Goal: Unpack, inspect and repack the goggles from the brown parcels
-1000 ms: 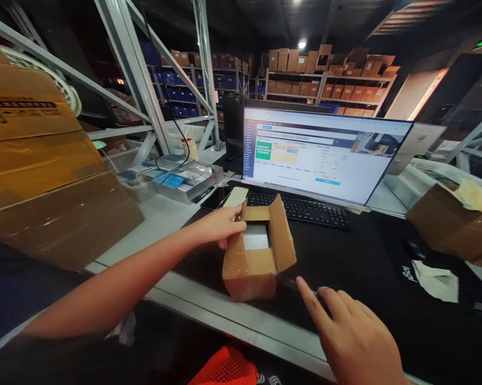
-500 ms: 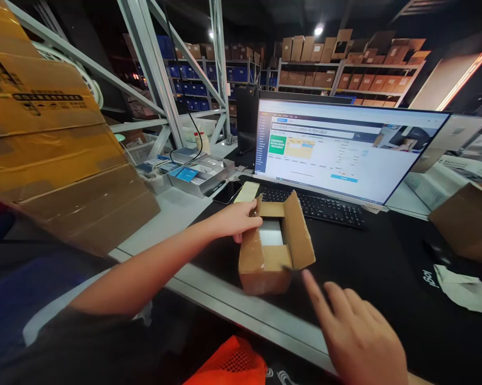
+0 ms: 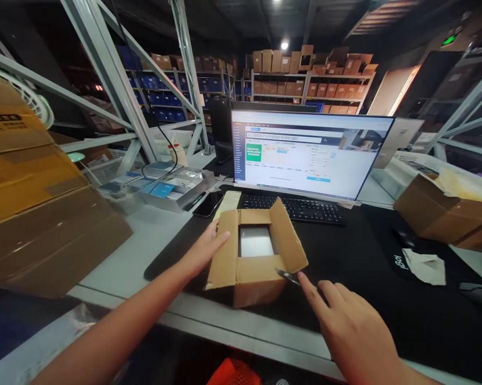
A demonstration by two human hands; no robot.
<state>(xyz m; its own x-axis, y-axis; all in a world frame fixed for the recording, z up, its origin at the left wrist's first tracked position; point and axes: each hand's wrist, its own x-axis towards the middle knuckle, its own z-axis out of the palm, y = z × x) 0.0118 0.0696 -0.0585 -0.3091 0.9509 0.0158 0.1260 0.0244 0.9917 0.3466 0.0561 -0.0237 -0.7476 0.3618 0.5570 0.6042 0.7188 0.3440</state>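
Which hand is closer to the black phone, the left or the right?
Left. The left hand holds the box flap, just this side of the phone; the right hand is farther off, to the right, holding a knife.

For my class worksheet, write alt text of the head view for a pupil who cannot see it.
The left hand holds a flap of an open carton with a silver thing inside; the right hand holds a knife, its tip by the carton's near right corner. Beyond are a keyboard and a monitor.

Cardboard box [image 3: 259, 270] upright on black mat [image 3: 341, 259], side flaps spread; knife [image 3: 288, 276] angled toward front flap.
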